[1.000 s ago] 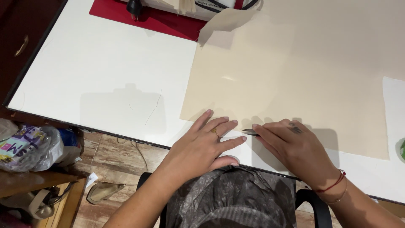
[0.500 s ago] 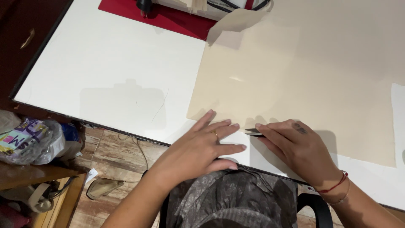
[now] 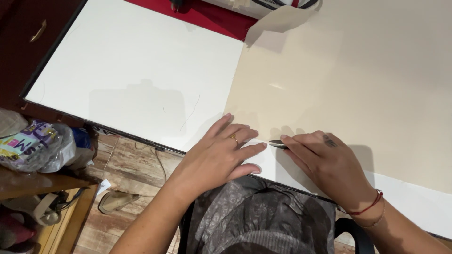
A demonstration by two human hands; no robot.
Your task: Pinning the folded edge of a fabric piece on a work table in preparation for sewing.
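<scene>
Beige sheet material [image 3: 348, 89] — paper or thin card, which one cannot be told — lies flat across the right part of a white tabletop [image 3: 136, 80], its near left corner just under the hands. Left hand [image 3: 219, 157] rests palm down with fingers spread and extended, pressing the sheet's near edge against the table; it grips nothing, and a gold ring sits on one finger. Right hand [image 3: 325, 164] is closed around a small dark-tipped tool [image 3: 278, 144], apparently a blade or cutter, whose tip touches the sheet just beside the left fingertips. A red string bracelet [image 3: 369, 205] circles the right wrist.

Surroundings: a red mat [image 3: 207, 16] lies at the far edge of the table, partly overlapped by the sheet's raised corner. A chair covered in grey plastic film [image 3: 259, 216] stands between the forearms — below the table edge. A crumpled plastic bag [image 3: 33, 146] sits on a wooden shelf at left. A sandal [image 3: 115, 200] lies on the wood-patterned floor.
</scene>
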